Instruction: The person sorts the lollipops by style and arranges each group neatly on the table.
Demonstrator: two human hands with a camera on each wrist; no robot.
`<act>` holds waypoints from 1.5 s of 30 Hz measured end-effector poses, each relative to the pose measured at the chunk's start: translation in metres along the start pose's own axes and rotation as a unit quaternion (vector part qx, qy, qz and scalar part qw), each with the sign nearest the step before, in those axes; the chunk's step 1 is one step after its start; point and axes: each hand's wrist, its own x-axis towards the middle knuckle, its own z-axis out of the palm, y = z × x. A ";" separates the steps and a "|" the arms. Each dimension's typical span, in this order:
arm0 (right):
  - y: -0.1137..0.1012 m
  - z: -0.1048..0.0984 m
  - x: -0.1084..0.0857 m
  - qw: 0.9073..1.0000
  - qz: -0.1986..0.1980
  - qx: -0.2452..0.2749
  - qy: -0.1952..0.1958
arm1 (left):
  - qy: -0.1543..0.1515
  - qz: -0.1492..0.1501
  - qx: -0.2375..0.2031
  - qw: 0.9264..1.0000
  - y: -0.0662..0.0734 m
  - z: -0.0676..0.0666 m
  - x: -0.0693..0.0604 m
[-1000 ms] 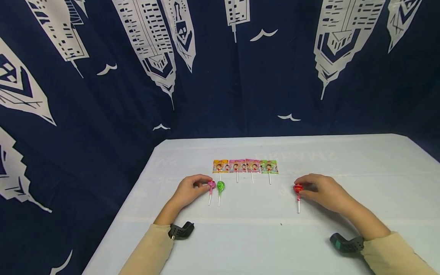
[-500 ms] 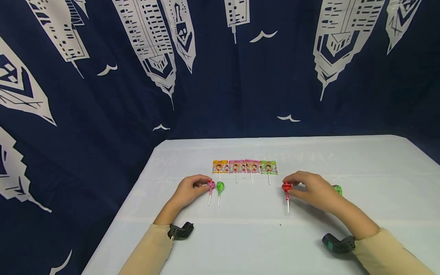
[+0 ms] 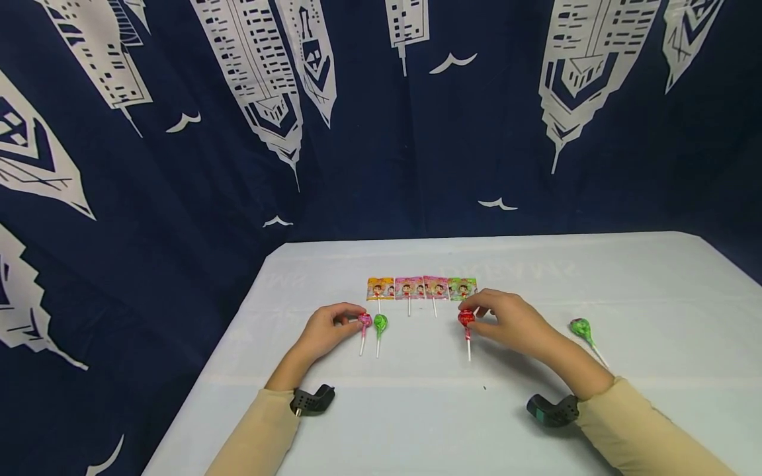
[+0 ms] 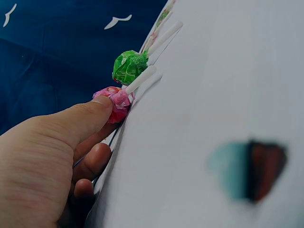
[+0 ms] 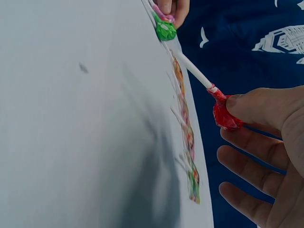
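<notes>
Between thumb and fingers, my left hand (image 3: pixel 329 329) pinches a pink lollipop (image 4: pixel 118 102) by its wrapped head, down at the table. Just right of it lies a green lollipop (image 3: pixel 380 322), its white stick toward me. My right hand (image 3: pixel 513 322) holds a red lollipop (image 5: pixel 224 111) by the head, pinched between thumb and forefinger, stick pointing down; the other fingers stay loosely spread. In the right wrist view the red lollipop appears raised off the table. Behind the hands lies a row of flat-packed lollipops (image 3: pixel 409 288) in orange, pink and green wrappers, the green one partly behind my right fingers.
Another green lollipop (image 3: pixel 580 328) lies on the white table (image 3: pixel 417 423), right of my right hand, its stick partly behind my forearm. A dark blue curtain (image 3: pixel 381 145) with a printed skyline hangs behind the table's far edge.
My right hand has moved left with the red lollipop, toward the flat packets, and uncovered the green lollipop on the right. My left hand and the pink lollipop have stayed in place.
</notes>
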 end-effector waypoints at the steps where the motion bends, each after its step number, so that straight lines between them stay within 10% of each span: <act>1: -0.001 0.002 0.002 1.000 -0.004 0.003 0.001 | 0.000 0.000 0.000 1.000 0.000 0.000 0.000; 45: -0.045 0.085 0.069 0.994 0.059 0.079 -0.042 | -0.005 0.012 -0.001 1.000 -0.004 0.000 0.002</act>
